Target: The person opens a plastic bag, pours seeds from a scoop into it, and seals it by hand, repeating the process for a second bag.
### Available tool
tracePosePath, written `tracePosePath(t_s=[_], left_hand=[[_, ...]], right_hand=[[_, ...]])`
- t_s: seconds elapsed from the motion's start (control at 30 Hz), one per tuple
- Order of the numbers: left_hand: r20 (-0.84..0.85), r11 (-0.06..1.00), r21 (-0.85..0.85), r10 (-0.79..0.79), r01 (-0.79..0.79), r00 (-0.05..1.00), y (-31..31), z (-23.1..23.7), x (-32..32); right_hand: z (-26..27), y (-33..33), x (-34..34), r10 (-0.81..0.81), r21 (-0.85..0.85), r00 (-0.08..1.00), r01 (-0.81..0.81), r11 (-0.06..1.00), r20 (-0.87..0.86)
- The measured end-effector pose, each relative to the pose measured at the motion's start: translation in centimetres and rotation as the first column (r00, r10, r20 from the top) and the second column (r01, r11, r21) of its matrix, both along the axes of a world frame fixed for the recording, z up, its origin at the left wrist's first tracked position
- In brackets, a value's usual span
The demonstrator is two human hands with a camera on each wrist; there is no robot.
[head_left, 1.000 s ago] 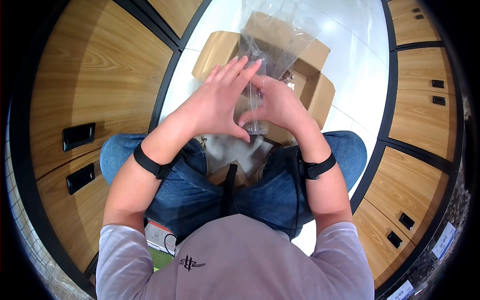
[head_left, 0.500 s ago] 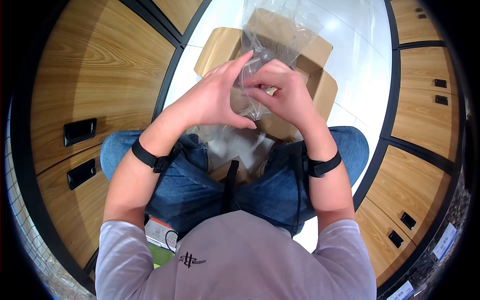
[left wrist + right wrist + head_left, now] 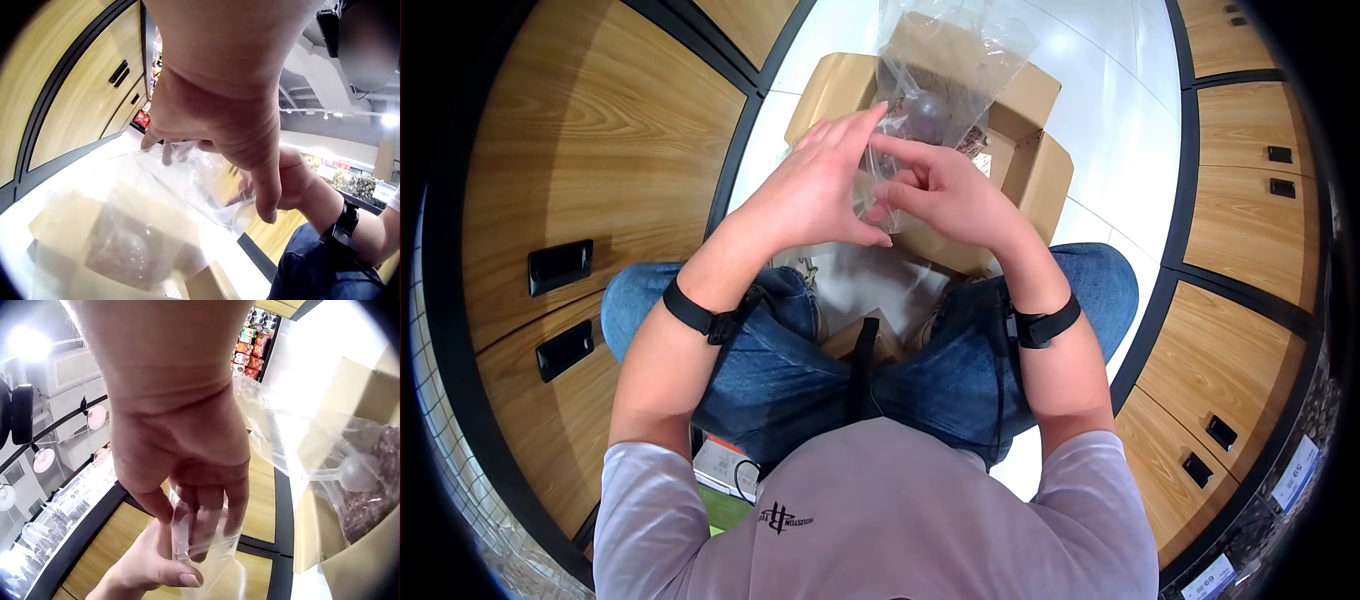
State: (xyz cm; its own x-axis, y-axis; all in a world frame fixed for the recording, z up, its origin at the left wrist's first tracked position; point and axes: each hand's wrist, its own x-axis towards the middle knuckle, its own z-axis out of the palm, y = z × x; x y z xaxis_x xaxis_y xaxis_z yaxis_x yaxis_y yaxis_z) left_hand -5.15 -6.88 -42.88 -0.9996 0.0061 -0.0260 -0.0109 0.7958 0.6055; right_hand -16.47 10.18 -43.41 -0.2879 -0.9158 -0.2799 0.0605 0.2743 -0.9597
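Btwn L [image 3: 863,127] & R fingers [image 3: 907,151] — bag [image 3: 935,75]

Beyond the right hand [image 3: 945,195], the plastic bag [image 3: 960,50] goes out of the head view at the top edge. The left hand [image 3: 825,185] hides a part of the box [image 3: 830,90]. The white label [image 3: 984,162], near the right hand, is too small to read. The right wrist view cuts the box, and the packets [image 3: 255,350] far behind this hand are blurred.

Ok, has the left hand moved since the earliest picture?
Yes, the left hand has shifted slightly left and forward, judged against the cardboard box in the head view.
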Motion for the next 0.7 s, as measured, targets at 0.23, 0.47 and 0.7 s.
tracePosePath(t_s=[0.23, 0.47, 0.7], left_hand=[[0.007, 0.998, 0.061, 0.004, -0.004, 1.000, 0.3, -0.5, 0.1], [-0.040, 0.999, 0.022, 0.033, -0.032, 0.999, 1.0, -1.0, -0.1], [-0.034, 0.996, 0.068, 0.059, -0.057, 0.998, 0.9, -0.3, -0.3]], right_hand=[[1.1, -0.1, 0.5, 0.023, 0.129, 0.969, 0.009, 0.992, -0.246], [0.9, -0.2, 0.4, 0.073, 0.091, 0.954, -0.048, 0.995, -0.291], [0.1, -0.3, 0.5, -0.052, -0.049, 0.956, 0.039, 0.998, -0.289]])
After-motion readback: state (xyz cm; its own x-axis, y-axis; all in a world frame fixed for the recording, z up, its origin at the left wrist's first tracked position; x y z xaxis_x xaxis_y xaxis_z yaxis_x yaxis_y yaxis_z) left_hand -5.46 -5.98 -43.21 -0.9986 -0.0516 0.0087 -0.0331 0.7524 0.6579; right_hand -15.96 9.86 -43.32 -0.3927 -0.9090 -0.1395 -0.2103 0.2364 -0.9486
